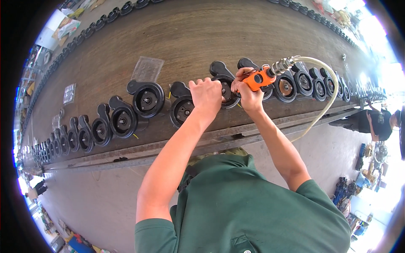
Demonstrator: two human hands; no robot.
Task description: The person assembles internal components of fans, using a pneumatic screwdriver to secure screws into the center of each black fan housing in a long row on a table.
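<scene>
My right hand [249, 93] is closed around an orange air tool [258, 79], held over a row of black round housings on the bench. A metal fitting [282, 65] joins the tool to a clear air hose [331, 69]. Beside it, my left hand [206, 96] is closed, its knuckles up, at the left edge of a black round housing [230, 98] with a side arm. Whatever its curled fingers grip is hidden beneath the hand. Just left of that hand, another black housing [182, 110] lies partly covered by my wrist.
More such housings [148, 100] line the bench's near edge on both sides. A clear plastic tray [147, 68] and a small pale tray [69, 93] lie on the wooden bench [190, 38]. Metal rails [147, 148] run along its front. Another person [375, 123] is at the far right.
</scene>
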